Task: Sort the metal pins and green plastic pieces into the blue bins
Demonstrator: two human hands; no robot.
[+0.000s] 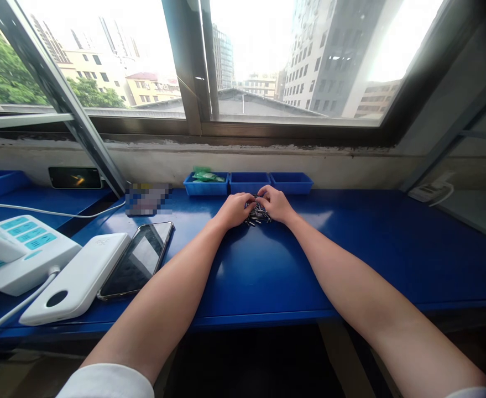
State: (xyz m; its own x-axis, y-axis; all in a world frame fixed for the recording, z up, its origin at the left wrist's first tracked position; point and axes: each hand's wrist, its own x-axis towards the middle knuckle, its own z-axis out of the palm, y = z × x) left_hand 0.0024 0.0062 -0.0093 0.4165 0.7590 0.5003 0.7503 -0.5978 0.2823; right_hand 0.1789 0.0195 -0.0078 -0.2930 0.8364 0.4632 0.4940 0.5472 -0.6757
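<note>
A small heap of thin silver and dark metal pieces (259, 215), screw-like in shape, lies on the blue tabletop. My left hand (235, 210) reaches in from the left side of the heap, thumb and fingers pinched together. From the right comes my right hand (276, 203), its fingers also curled into a pinch just above the pieces. The fingertips of both hands nearly meet. Whatever is between them is too small to make out. Right behind the hands stand three blue bins; the left bin (206, 188) has green plastic packets (205, 176) in it.
The middle bin (250, 178) and right bin (291, 183) stand against the wall below the window. At left lie a dark phone (139, 260), a white power bank (77, 279) and a power strip (27, 249) with cables. Another phone (76, 178) leans by a metal post.
</note>
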